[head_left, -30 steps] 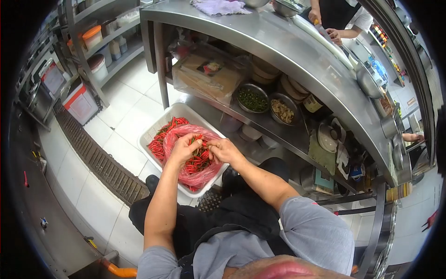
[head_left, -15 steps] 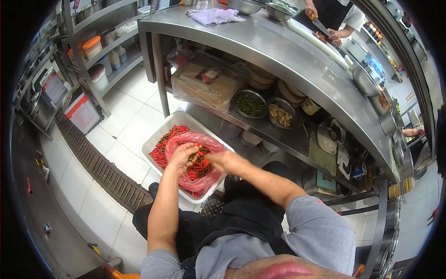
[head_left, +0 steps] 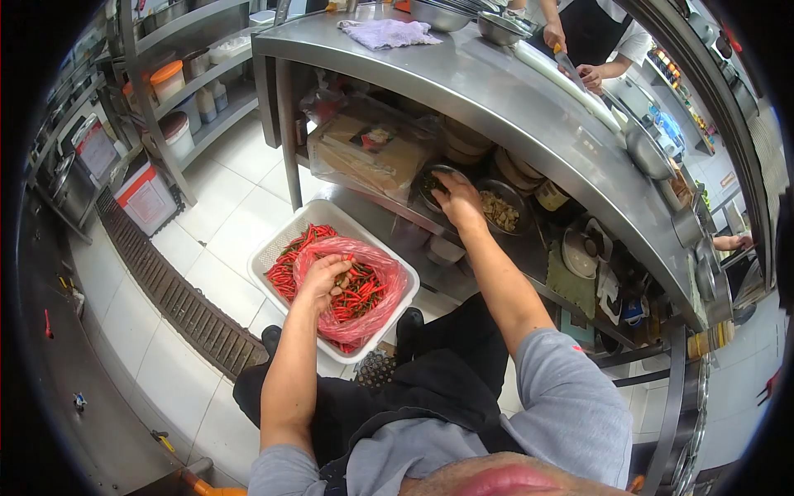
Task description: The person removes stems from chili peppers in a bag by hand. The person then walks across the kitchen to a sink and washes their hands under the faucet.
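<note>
My left hand (head_left: 324, 279) is closed over the mouth of a pink plastic bag (head_left: 376, 248), with a bit of red chili pepper showing at its fingertips. Red chili peppers (head_left: 364, 291) with green stems fill the bag, and more lie beside it in a white plastic basket (head_left: 258, 248) on the floor. My right hand (head_left: 457, 201) reaches over a metal bowl (head_left: 424, 198) of green bits on the low shelf. Its fingers are apart, and nothing shows in them. Part of this bowl is hidden by the hand.
Beside that bowl stands another metal bowl of pale chopped pieces (head_left: 499, 212). Above the shelf runs a steel counter (head_left: 496, 91) with a purple cloth (head_left: 389, 33). Across it, a person's hand holds a knife (head_left: 566, 64). A floor drain grate (head_left: 165, 277) lies left.
My right hand has left the bag of chili peppers and moved up and right to the bowl of green bits. My left hand stays over the bag.
</note>
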Available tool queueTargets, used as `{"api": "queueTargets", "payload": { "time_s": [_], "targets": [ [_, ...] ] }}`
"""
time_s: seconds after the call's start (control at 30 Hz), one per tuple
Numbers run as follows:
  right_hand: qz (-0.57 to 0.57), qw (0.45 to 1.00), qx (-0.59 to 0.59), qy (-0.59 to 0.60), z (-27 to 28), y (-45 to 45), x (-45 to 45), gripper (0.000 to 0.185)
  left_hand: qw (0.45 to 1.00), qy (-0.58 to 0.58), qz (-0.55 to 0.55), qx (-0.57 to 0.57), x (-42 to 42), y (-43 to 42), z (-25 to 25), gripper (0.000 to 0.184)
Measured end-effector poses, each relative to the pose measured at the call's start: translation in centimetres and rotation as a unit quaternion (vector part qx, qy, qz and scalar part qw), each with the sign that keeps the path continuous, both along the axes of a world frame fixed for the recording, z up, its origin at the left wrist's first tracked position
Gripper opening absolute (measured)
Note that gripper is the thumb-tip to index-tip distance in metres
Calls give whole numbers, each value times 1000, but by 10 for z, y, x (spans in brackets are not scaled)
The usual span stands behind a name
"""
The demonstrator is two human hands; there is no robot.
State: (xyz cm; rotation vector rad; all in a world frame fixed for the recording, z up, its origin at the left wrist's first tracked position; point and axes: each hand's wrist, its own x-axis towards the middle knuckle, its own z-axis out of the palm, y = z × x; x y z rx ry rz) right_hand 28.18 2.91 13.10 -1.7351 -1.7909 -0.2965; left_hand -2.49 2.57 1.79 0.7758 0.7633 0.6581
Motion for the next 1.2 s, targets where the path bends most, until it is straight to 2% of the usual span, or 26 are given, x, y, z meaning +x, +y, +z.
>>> {"api": "queueTargets", "payload": {
  "time_s": [0.03,0.17,0.27,0.33,0.4,0.47,0.53,0.73,1.2],
  "targets": [
    [12,997,-2,80,3,-5,-4,27,1000,1,0,-1,0,0,0,9],
    [7,992,51,113,-15,-26,2,29,1000,-8,12,-21,0,-1,0,10],
    [36,991,96,90,-25,-56,2,28,1000,-9,9,-17,0,-2,0,10],
    [45,991,-5,130,-34,-86,1,28,1000,-9,6,-16,0,1,0,11],
    [70,987,-55,132,-42,-111,-3,24,1000,-23,10,-10,-3,5,-2,11],
    [101,984,-81,119,-79,-123,10,24,1000,-18,23,-2,-6,7,5,11],
    [80,970,-205,105,-93,-128,15,25,997,-14,78,7,-11,11,9,12],
    [10,965,-231,122,-105,-117,23,24,997,19,79,18,-12,11,10,12],
    [10,964,-232,127,-107,-118,24,26,995,49,82,28,-6,15,13,9]
  ]
}}
